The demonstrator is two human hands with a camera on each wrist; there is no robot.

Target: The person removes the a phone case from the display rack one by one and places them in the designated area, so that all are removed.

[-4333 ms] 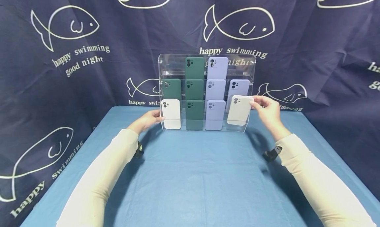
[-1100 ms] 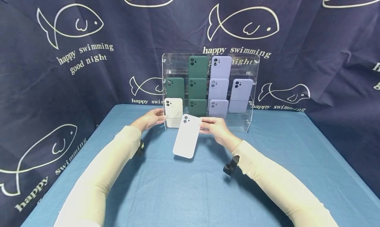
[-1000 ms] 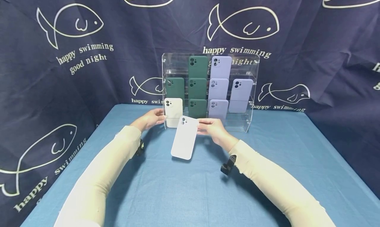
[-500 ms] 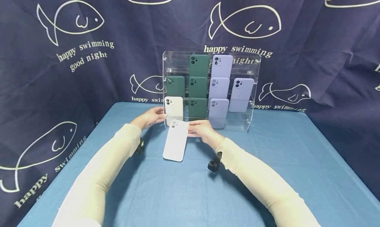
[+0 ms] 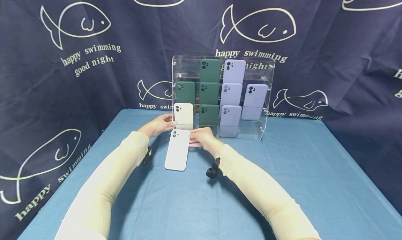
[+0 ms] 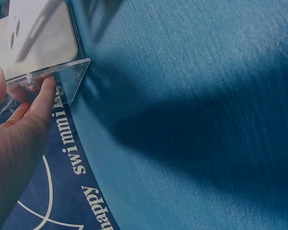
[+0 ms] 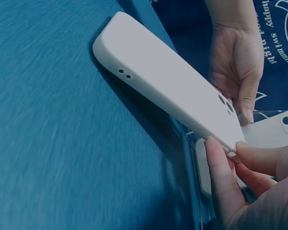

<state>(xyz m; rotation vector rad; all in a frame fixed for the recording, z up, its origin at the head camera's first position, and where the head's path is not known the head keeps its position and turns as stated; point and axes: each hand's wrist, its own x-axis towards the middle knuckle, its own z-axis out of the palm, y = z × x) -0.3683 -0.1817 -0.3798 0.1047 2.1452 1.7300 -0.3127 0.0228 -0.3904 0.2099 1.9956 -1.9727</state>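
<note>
White phone case [image 5: 177,151], tilted before the clear rack [image 5: 251,130] — my left hand [image 5: 159,125] grips the rack's side, my right hand [image 5: 204,139] pinches the case's top corner. Racked: one cream case [image 5: 183,115], four green cases [image 5: 209,115], four lavender cases [image 5: 230,121] — only the right wrist view shows two small holes [image 7: 121,71] in the held edge.

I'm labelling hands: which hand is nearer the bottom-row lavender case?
Right. The right hand is left of the lavender case, in front; the left hand is farther left, gripping the clear stand.

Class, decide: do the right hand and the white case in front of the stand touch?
Touching. The right wrist view shows the right hand pinching the white case at one corner.
</note>
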